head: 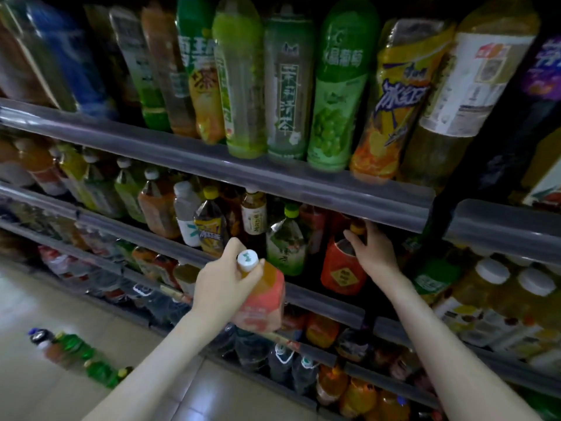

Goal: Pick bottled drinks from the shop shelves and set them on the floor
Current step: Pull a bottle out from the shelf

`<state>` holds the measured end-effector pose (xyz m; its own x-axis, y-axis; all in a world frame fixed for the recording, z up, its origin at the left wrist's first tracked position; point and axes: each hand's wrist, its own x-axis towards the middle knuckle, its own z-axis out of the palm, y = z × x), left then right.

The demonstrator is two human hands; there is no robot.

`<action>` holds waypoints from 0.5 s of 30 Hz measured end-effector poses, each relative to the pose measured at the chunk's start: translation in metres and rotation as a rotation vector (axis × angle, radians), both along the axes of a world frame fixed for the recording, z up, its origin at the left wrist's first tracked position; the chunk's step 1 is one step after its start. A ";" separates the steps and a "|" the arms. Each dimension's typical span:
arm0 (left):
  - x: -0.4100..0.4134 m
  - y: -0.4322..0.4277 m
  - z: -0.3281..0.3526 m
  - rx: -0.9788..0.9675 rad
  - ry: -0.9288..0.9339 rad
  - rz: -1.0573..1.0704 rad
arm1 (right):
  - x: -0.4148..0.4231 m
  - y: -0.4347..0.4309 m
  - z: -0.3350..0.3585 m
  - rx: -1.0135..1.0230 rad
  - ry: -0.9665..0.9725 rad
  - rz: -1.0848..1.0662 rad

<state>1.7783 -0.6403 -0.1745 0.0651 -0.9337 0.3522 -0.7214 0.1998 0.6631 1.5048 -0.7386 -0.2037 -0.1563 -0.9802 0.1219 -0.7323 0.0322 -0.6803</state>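
Holding a pink-label bottle point(264, 299) by its top, my left hand point(221, 281) is curled tight round it, just in front of the middle shelf point(328, 302). It is clear of the shelf, so I think it is ready to go down to the floor point(36, 299).

My right hand point(375, 253) reaches onto the middle shelf, with fingers wrapped round the neck of a red-label bottle point(343, 271) that stands there. The neck is the thin part, so I think it is the easy place to grab.

Below the middle shelf, off to the left, the floor is pale, shiny tile. A small bunch of bottles point(76, 354) is set there, too blurry to count. Above the middle shelf, big bottles point(285, 86) stand in a row. The room is dim.
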 end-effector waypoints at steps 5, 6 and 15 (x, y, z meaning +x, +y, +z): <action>0.040 -0.040 -0.005 -0.026 -0.008 -0.130 | 0.021 0.005 0.005 0.027 0.273 -0.176; 0.049 -0.049 -0.005 -0.024 0.000 -0.170 | 0.034 0.010 0.002 0.009 0.396 -0.263; 0.099 -0.093 0.000 -0.087 0.065 -0.366 | 0.164 -0.011 -0.006 -0.083 0.441 -0.244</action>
<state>1.8770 -0.7336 -0.1744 -0.2429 -0.8658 0.4375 -0.5489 0.4946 0.6739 1.6684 -0.7493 -0.2095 -0.2955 -0.9058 0.3036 -0.9281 0.1969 -0.3160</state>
